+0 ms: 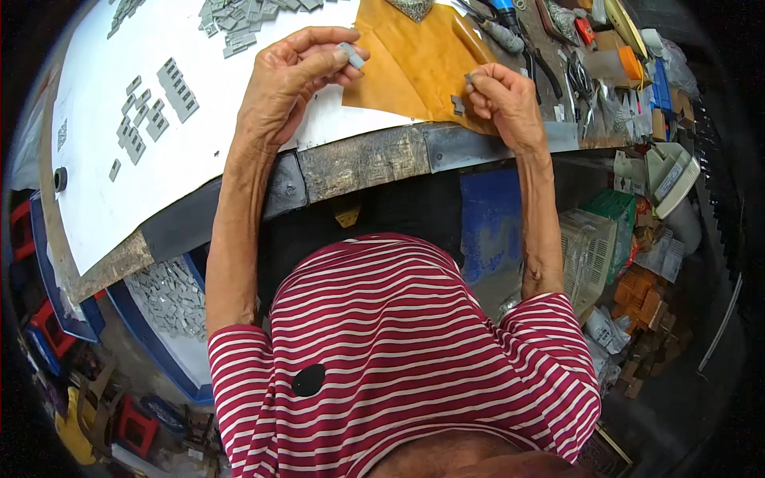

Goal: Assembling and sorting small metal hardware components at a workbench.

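My left hand (299, 72) is raised over the bench and pinches a small grey rectangular piece (351, 56) between thumb and fingers. To the right, my right hand (510, 99) is closed in a pinch on a tiny dark grey part (468, 79), too small to name. Below its fingertips, a notched grey piece (457, 105) lies on the yellow-orange sheet (398, 68). On the white board (231, 127), left of my left hand, several similar grey pieces (177, 89) sit in rows and small clusters. A larger heap of grey pieces (235, 20) lies at the far side.
Pliers (546, 76), a blue-handled tool (504, 11) and other hand tools crowd the bench's right end. A blue tray (163, 299) full of grey pieces stands below the left edge. Crates (590, 247) and boxes fill the right side.
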`<move>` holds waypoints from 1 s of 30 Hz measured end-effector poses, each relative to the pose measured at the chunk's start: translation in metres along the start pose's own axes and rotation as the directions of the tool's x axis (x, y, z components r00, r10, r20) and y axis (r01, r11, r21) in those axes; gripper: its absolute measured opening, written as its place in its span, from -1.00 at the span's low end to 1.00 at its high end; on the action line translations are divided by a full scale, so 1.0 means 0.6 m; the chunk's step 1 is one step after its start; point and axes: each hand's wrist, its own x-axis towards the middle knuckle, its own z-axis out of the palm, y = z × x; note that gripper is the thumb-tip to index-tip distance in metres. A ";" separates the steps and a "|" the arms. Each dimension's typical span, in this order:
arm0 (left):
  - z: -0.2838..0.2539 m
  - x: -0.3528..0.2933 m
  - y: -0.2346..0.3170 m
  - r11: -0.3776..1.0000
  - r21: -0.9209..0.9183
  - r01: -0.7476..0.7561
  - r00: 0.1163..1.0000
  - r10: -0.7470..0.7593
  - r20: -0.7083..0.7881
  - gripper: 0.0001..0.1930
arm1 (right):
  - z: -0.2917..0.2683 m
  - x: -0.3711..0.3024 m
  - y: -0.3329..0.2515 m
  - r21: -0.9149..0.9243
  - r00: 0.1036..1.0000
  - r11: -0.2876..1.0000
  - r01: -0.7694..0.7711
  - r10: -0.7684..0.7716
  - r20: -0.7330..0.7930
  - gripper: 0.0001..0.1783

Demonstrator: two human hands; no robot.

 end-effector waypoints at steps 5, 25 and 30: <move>-0.003 -0.001 -0.003 1.000 -0.014 -0.001 1.000 0.002 0.015 -0.74 | 0.043 0.015 -0.015 0.279 0.993 0.959 -0.050 0.017 0.118 -0.88; 0.001 -0.003 -0.001 0.988 0.149 -0.048 0.984 0.073 -0.162 -0.76 | 0.168 0.048 0.010 -0.191 0.972 0.959 0.211 -0.226 -0.065 -0.90; 0.000 -0.001 -0.005 0.987 0.153 -0.053 0.984 0.078 -0.163 -0.76 | 0.168 0.054 0.028 -0.734 0.698 0.411 0.540 -0.706 0.118 -0.92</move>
